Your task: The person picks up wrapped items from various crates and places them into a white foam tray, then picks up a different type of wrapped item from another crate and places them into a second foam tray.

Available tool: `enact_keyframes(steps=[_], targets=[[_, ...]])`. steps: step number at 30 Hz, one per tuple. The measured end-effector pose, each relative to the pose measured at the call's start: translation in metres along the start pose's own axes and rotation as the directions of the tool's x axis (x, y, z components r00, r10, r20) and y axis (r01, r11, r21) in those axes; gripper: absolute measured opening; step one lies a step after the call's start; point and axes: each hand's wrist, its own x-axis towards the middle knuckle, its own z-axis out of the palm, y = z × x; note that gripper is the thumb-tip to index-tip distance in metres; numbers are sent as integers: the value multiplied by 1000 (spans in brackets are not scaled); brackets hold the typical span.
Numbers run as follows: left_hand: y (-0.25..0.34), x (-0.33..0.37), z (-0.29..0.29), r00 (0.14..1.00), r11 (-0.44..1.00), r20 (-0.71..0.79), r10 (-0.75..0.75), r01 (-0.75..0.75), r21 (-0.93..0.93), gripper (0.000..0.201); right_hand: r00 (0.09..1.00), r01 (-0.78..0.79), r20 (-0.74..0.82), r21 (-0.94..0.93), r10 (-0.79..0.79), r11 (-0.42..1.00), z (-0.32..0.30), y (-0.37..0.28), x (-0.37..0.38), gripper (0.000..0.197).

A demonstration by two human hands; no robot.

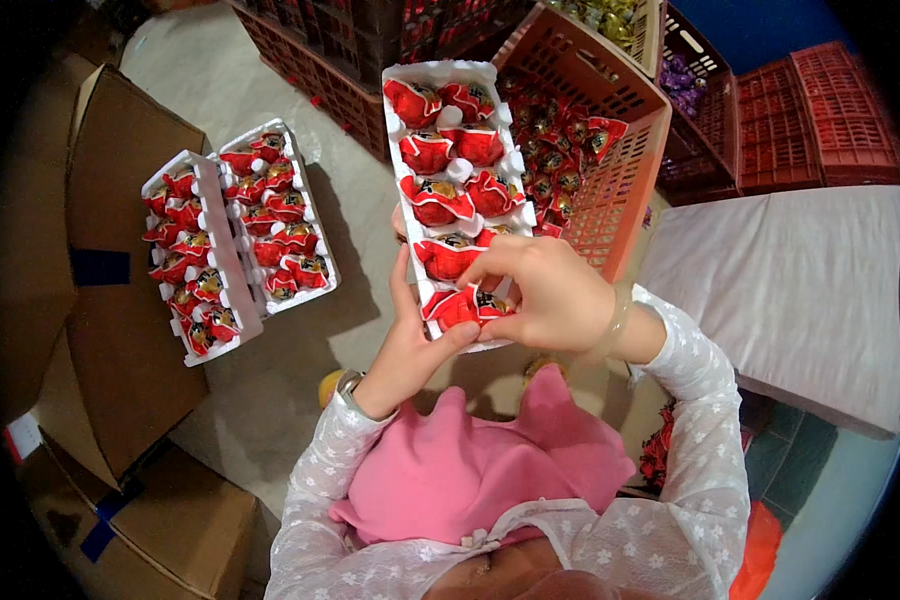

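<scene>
A white foam tray (458, 172) with two rows of round packets in red and gold wrappers is in front of me. My left hand (417, 343) grips its near left edge, the thumb lying by the nearest packets. Bent over the near right corner, my right hand (560, 292) has thumb and fingers closed on a red-wrapped packet (488, 304) in the nearest pair. Its fingers partly cover that packet and the one beyond it. The nearest left packet (450, 308) sits beside the left thumb.
Two more filled foam trays (297, 215) (210, 300) stand at left beside an open cardboard box (130, 190). An orange crate (625, 165) of red packets lies beyond my right hand. Red crates (820, 110) are stacked at far right, behind a white-covered surface (780, 280).
</scene>
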Motion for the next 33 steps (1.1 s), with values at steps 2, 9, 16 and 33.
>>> enact_keyframes(steps=[2,9,16,33], targets=[[-1,0,0,999,1000,34,21,-22,17,105,1000,-15,-7,-63,14,998,4,-3,-2,36],[4,-2,-1,995,998,90,-46,49,-35,93,990,-62,98,-327,99,943,14,-21,3,25],[3,-4,-7,979,979,67,-191,195,-52,84,945,-69,254,-458,204,886,18,-31,23,24],[4,12,5,997,996,42,-59,56,75,101,609,-792,-416,-284,675,540,-93,300,65,32]])
